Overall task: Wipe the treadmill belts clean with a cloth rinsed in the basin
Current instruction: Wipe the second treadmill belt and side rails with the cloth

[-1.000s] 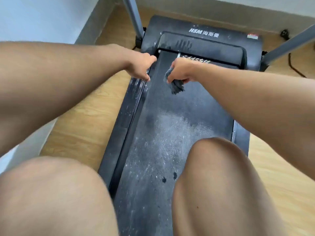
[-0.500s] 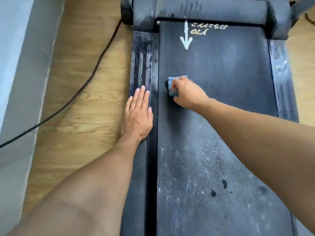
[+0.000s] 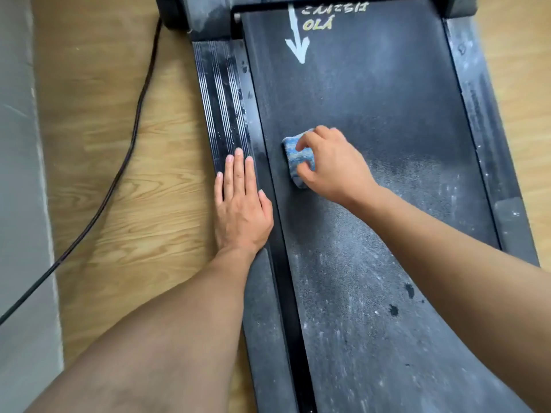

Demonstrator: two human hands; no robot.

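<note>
The right hand (image 3: pixel 334 168), gripping the blue cloth (image 3: pixel 293 152), is dragging it down the belt (image 3: pixel 372 96) from the arrow (image 3: pixel 296 46); the left hand (image 3: pixel 241 210) is staying flat, fingers straight.

The belt (image 3: pixel 372 99) lies open from the right grip (image 3: pixel 334 168) and its cloth (image 3: pixel 290 152) up to the motor cover (image 3: pixel 208 16) and across to the right side rail (image 3: pixel 477 114). The left grip (image 3: pixel 241 204) lies flat on the left side rail (image 3: pixel 223 93), blocking it; a cable (image 3: pixel 134 129) crosses the floor (image 3: pixel 104 180) beside.

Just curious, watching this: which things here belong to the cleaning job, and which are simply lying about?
Job: cloth, treadmill belt, right hand gripping the cloth, left hand flat on the side rail.
Lying about: black cable on the wooden floor.
</note>
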